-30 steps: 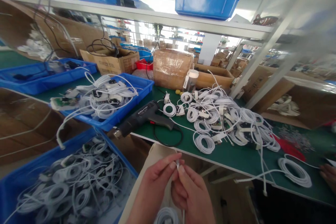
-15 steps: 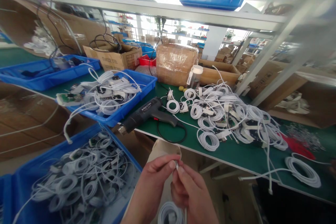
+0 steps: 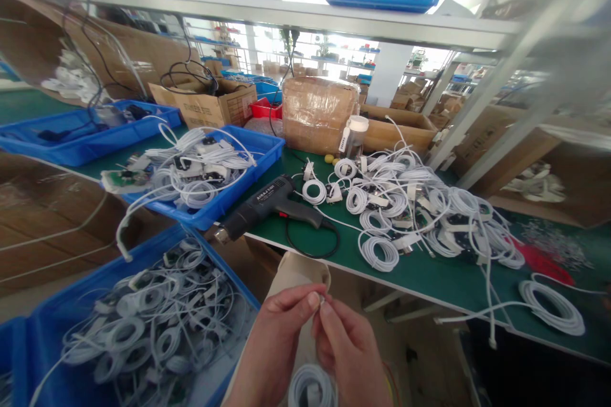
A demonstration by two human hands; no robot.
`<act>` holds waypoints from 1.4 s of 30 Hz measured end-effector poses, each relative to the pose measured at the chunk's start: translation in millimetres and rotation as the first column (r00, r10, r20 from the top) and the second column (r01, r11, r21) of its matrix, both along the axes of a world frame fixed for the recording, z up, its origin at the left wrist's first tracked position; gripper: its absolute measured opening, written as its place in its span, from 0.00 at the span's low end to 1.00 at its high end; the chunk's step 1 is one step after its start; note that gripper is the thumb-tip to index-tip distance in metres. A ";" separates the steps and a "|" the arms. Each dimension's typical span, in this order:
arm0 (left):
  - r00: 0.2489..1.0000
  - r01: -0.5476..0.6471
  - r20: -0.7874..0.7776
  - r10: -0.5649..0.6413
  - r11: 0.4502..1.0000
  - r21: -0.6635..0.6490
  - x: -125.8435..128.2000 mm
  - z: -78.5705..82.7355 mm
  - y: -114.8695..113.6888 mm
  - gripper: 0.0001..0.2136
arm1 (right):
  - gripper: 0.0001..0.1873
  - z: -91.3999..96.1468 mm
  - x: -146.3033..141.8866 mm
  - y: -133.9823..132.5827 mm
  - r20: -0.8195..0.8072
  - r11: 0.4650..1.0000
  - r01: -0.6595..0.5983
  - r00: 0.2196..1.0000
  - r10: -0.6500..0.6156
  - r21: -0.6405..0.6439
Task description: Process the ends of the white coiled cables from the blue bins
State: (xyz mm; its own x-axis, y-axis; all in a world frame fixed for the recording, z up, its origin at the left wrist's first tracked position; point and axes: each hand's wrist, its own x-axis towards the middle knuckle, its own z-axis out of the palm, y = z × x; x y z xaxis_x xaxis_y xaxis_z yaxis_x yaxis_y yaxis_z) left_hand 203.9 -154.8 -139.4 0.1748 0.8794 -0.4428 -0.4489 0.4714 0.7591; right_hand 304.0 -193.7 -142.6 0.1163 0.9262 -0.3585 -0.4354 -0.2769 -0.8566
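Observation:
My left hand (image 3: 279,334) and my right hand (image 3: 348,346) meet fingertip to fingertip in front of my lap. Both are closed in a pinch on the tip of a white cable (image 3: 321,299), most of which the fingers hide. Just below them hangs or rests a coil of white cable (image 3: 305,381), partly covered by my right hand. On the green bench beyond lies a black heat gun (image 3: 267,203), its nozzle over the edge. To its right spreads a pile of coiled white cables (image 3: 396,197) with small boards and white housings.
At lower left a blue bin (image 3: 48,305) holds many cable coils. A blue tray (image 3: 272,152) with more cables sits on the bench (image 3: 353,267). One separate coil (image 3: 554,308) lies near the right edge, close to a red piece (image 3: 544,264). A lidded jar (image 3: 356,137) stands behind.
My fingertips have closed further over the cable tip, so less of it shows. My right hand has shifted slightly. The bench things lie as before.

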 end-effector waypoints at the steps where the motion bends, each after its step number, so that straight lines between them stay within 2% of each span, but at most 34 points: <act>1: 1.000 0.004 -0.008 -0.005 1.000 -0.003 -0.2 0.1 -0.4 0.20 | 0.32 -1.1 0.7 -1.0 0.043 1.000 0.004 0.999 -0.004 0.005; 6: 0.998 0.041 -0.058 -0.037 0.998 0.055 -4.1 -3.9 -1.0 0.18 | 0.27 -4.3 3.3 -4.9 0.161 0.998 0.059 0.985 -0.063 0.025; 10: 0.998 0.028 -0.054 -0.025 0.997 0.066 -5.0 -5.7 -1.5 0.18 | 0.27 -3.4 1.5 -3.2 0.103 0.998 0.066 0.993 -0.063 -0.023; 15: 0.999 -0.028 0.045 0.028 1.000 -0.015 -0.5 -6.0 -4.2 0.21 | 0.29 -5.1 -1.3 -2.0 0.008 0.997 0.078 0.997 -0.078 0.007; 19: 0.998 -0.020 0.067 0.018 0.999 0.031 -0.1 -7.1 -5.5 0.19 | 0.30 -2.5 -1.2 -1.2 -0.071 0.994 0.110 0.992 -0.109 0.015; 23: 0.999 -0.018 0.044 0.017 1.000 0.022 -1.3 -6.8 -5.6 0.19 | 0.32 3.1 -1.6 0.9 -0.075 0.995 0.089 0.993 -0.087 0.036; 27: 1.000 -0.025 0.012 0.025 1.000 0.010 -0.3 -5.6 -5.8 0.21 | 0.33 0.1 -2.2 1.0 -0.025 0.998 0.067 0.998 -0.066 0.018; 33: 0.994 -0.012 -0.106 0.024 0.994 0.106 0.0 -10.8 -9.4 0.13 | 0.29 -9.0 0.2 -2.1 0.130 0.992 0.129 0.983 -0.128 0.002; 37: 0.986 0.028 -0.169 0.001 0.985 0.170 -4.2 -20.2 -8.6 0.13 | 0.29 -2.6 0.5 -0.8 0.105 0.990 0.133 0.986 -0.126 -0.057; 42: 0.983 0.036 -0.183 0.002 0.979 0.201 -8.2 -22.5 -4.7 0.15 | 0.31 2.0 0.2 1.6 0.030 0.998 0.022 0.999 -0.021 -0.055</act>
